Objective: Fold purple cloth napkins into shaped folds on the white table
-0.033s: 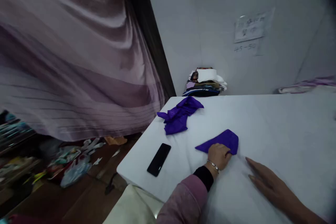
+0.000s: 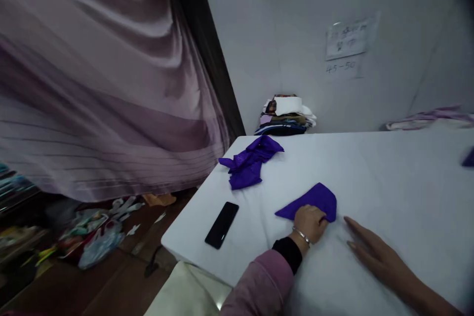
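A folded piece of purple cloth (image 2: 314, 197) lies on the white table, its long point toward the left. My left hand (image 2: 310, 223), with a silver bangle at the wrist, presses on its near edge with curled fingers and grips the fabric there. To the right of the cloth, my right hand (image 2: 377, 254) hovers low over the tabletop. Its fingers are stretched out and hold nothing, the tips just short of the cloth's right corner. A second purple cloth (image 2: 247, 172) lies crumpled at the table's far left corner.
A black phone (image 2: 222, 224) lies near the left edge of the white table (image 2: 400, 177). Folded clothes (image 2: 285, 116) are stacked beyond the far edge. Another dark purple piece (image 2: 469, 159) shows at the right border. A large mauve curtain (image 2: 122, 98) hangs at left above bags (image 2: 101, 242).
The view has turned slightly right, bringing a dark purple piece in at the right border. My right fingertips are a little nearer the cloth; my left hand keeps its hold.
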`<act>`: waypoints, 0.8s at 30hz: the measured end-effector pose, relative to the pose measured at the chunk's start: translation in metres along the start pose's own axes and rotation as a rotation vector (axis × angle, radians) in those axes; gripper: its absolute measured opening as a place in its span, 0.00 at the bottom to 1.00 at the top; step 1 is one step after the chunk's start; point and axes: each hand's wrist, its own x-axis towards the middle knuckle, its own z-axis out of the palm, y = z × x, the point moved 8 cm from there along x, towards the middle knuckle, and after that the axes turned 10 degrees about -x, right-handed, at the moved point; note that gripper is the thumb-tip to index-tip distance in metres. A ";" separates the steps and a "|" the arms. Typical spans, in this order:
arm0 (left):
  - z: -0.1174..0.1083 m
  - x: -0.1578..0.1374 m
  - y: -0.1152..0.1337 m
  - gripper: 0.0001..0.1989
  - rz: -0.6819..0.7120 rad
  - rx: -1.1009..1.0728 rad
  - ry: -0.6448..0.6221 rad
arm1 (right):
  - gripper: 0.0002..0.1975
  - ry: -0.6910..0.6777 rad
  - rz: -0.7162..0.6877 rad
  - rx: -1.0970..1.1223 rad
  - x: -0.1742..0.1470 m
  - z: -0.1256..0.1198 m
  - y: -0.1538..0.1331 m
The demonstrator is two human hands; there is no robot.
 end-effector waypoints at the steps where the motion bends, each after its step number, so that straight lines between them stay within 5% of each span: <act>1: 0.009 -0.006 0.010 0.09 0.026 -0.018 -0.029 | 0.33 0.012 0.032 0.043 0.000 -0.004 0.000; 4: 0.019 -0.020 0.038 0.12 0.114 -0.103 -0.086 | 0.35 0.028 0.054 0.127 0.000 -0.010 -0.002; 7: 0.003 -0.032 0.045 0.13 0.110 -0.206 0.002 | 0.34 0.035 0.033 0.153 0.000 -0.012 -0.005; 12: -0.039 -0.060 0.008 0.15 -0.138 -0.132 0.283 | 0.30 0.041 -0.022 0.118 -0.001 -0.013 -0.010; 17: -0.051 -0.080 -0.035 0.20 -0.460 0.014 0.333 | 0.29 0.027 0.002 0.140 -0.001 -0.014 -0.011; 24: -0.053 -0.079 -0.035 0.09 -0.463 -0.009 0.341 | 0.32 -0.017 -0.038 0.056 -0.001 -0.017 -0.022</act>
